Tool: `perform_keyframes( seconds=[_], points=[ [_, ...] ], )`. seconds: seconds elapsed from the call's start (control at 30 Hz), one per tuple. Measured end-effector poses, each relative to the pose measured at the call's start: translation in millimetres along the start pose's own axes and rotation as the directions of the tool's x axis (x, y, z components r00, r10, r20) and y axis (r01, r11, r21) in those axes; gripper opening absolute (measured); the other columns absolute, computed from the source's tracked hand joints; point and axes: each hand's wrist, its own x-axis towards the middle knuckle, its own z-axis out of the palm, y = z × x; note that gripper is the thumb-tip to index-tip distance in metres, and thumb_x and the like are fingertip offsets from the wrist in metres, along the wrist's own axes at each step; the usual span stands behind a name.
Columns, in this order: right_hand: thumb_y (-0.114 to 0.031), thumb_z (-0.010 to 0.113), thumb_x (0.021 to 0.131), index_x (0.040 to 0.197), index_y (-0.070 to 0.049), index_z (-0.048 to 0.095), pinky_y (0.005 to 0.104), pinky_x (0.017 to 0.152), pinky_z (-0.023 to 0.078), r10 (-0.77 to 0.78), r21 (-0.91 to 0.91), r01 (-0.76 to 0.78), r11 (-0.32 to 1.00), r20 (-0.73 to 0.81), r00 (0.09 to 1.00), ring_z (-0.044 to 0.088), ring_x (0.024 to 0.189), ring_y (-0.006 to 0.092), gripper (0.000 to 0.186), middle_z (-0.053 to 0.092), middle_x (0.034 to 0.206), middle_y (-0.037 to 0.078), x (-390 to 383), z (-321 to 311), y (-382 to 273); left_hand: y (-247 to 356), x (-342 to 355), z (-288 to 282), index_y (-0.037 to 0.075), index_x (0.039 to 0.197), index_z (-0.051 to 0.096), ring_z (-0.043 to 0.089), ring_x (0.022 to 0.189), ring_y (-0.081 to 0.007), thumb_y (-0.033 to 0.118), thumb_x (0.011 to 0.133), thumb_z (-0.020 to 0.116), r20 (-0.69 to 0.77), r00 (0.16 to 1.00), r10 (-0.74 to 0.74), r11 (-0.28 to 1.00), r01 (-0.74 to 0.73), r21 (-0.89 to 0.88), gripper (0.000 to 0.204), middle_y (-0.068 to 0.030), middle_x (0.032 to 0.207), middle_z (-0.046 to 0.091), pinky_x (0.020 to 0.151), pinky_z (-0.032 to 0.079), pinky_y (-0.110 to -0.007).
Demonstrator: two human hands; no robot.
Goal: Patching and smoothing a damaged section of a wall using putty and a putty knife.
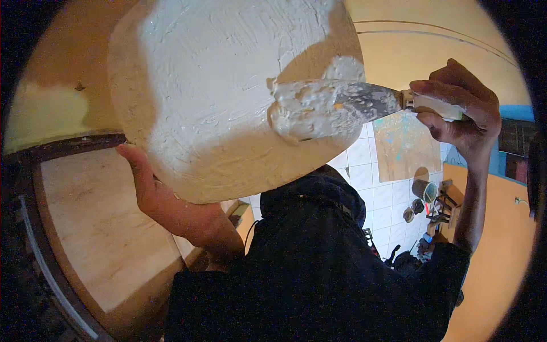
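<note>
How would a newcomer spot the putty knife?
Find the big, rounded pale board smeared with white paste. At its right side, the right hand grips the putty knife. Its grey, tapering blade sets it apart from the board.

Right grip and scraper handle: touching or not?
Touching. The head view shows the right grip closed on the scraper handle, which is pinched between thumb and fingers with no visible gap.

Noting: a loose, near-black top (319, 279) is being worn. Left sleeve (196, 293) and right sleeve (450, 265) are ending short at the top's sides; beyond it, forearms (473, 199), left hand (149, 188) and right hand (472, 111) are showing bare.
</note>
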Motion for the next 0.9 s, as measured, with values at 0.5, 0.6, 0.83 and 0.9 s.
perform_keyframes(
  seconds=[0.5,0.6,0.83,0.9],
  points=[
    [-0.013,0.079,0.076,0.105,0.0,0.071,0.0348,0.068,0.049,0.034,-0.202,0.004,0.979,0.186,0.982,0.06,0.072,0.0212,0.033,0.063,0.081,0.011,9.5,-66.4,14.7,-0.1,5.8,-4.2,-0.01,0.128,0.055,0.059,0.113,-0.0257,0.034,0.098,0.056,0.062,0.988,0.139,0.99,-0.141,0.029,0.054,-0.0168,0.126,0.06,0.097,0.047,-0.039],
    [-0.014,0.081,0.074,0.104,0.0,0.071,0.0309,0.063,0.049,0.015,-0.136,-0.006,0.991,0.066,0.998,0.061,0.072,0.0206,0.034,0.064,0.082,0.011,-2.2,-30.1,13.9,-12.2,7.0,0.4,-0.01,0.127,0.056,0.059,0.112,-0.0255,0.035,0.098,0.057,0.058,0.998,0.035,0.996,-0.03,-0.078,0.053,-0.0161,0.126,0.061,0.098,0.047,-0.039],
    [-0.017,0.085,0.067,0.097,0.001,0.074,0.0286,0.059,0.048,0.099,-0.018,-0.101,0.995,-0.065,0.993,0.061,0.071,0.0198,0.037,0.065,0.078,0.012,-11.8,4.6,17.1,-15.7,4.4,4.5,-0.008,0.131,0.052,0.057,0.116,-0.0275,0.039,0.1,0.052,0.147,0.989,0.0,0.984,0.026,-0.174,0.057,-0.0157,0.129,0.058,0.1,0.044,-0.041],
    [-0.02,0.086,0.068,0.097,0.0,0.074,0.0287,0.059,0.048,0.159,-0.02,-0.162,0.987,-0.111,0.981,0.062,0.071,0.0202,0.037,0.066,0.079,0.011,-21.7,7.1,18.5,-15.9,2.8,7.3,-0.008,0.133,0.049,0.054,0.118,-0.028,0.042,0.101,0.048,0.139,0.99,-0.016,0.986,0.039,-0.164,0.059,-0.0165,0.132,0.055,0.103,0.041,-0.041]
  ],
)
